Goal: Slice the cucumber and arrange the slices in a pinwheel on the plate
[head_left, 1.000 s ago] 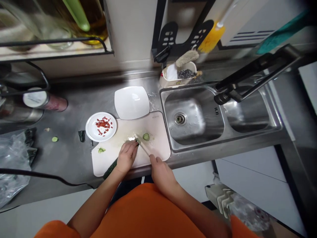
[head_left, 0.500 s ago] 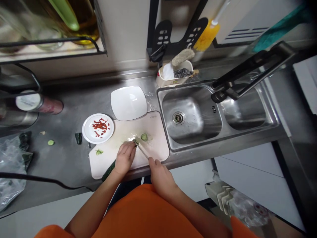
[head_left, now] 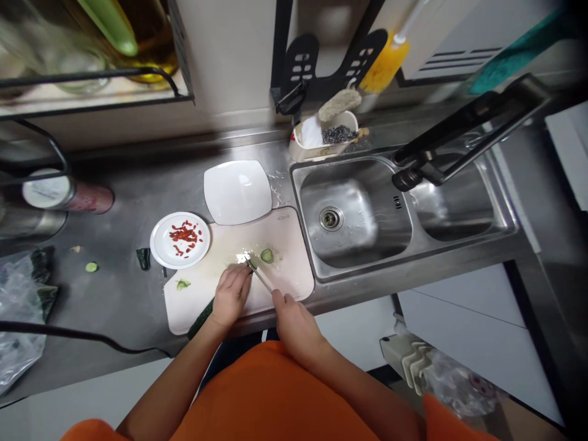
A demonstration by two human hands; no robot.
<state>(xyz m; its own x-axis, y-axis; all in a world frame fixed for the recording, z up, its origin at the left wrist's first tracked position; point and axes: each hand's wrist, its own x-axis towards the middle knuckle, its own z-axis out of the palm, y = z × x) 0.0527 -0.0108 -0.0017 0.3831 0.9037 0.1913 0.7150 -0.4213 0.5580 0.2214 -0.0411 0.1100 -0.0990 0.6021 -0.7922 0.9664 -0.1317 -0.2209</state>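
My left hand (head_left: 232, 294) is closed over a dark green cucumber (head_left: 201, 319), whose far part pokes out below the wrist on the white cutting board (head_left: 285, 278). My right hand (head_left: 296, 321) grips a knife (head_left: 261, 275) by its handle. The blade lies at the cucumber's cut end, right beside my left fingertips. A few thin cucumber slices (head_left: 267, 255) rest to the right of the blade. Green peel scraps (head_left: 182, 285) lie on the board's left part. The fingers of my left hand hide most of the cucumber.
A small plate of red bits (head_left: 158, 245) overlaps the board's left corner, and a white square dish (head_left: 237, 191) touches its back edge. To the right is a double sink (head_left: 316, 263) under a black faucet (head_left: 441, 138). A plastic bag (head_left: 18, 312) lies far left.
Both hands stay nearly in place, with the knife still at the cucumber's end. The view has shifted very slightly; nothing has been let go.
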